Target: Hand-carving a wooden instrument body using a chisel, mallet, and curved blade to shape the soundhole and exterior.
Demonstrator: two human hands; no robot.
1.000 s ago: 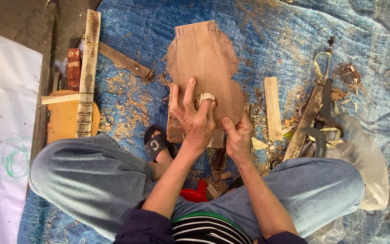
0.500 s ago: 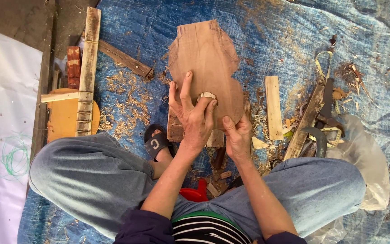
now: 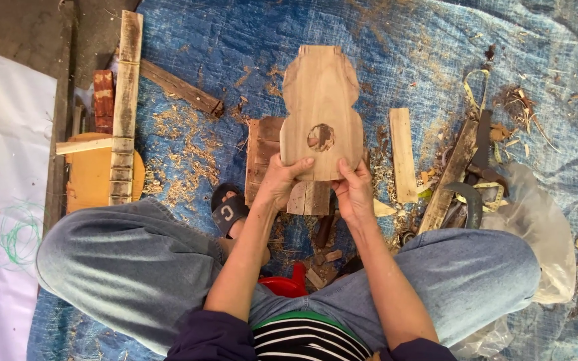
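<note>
Over the blue tarp point(image 3: 249, 40), both hands hold a guitar-shaped board point(image 3: 320, 100).

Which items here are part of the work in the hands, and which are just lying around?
In hand:
- guitar-shaped wooden board with a round hole
- left hand and right hand, gripping its lower edge
- wooden block beneath it

Lying about:
- fretted neck piece
- wood strip
- measuring tape
- wood shavings
- blue tarp
</note>
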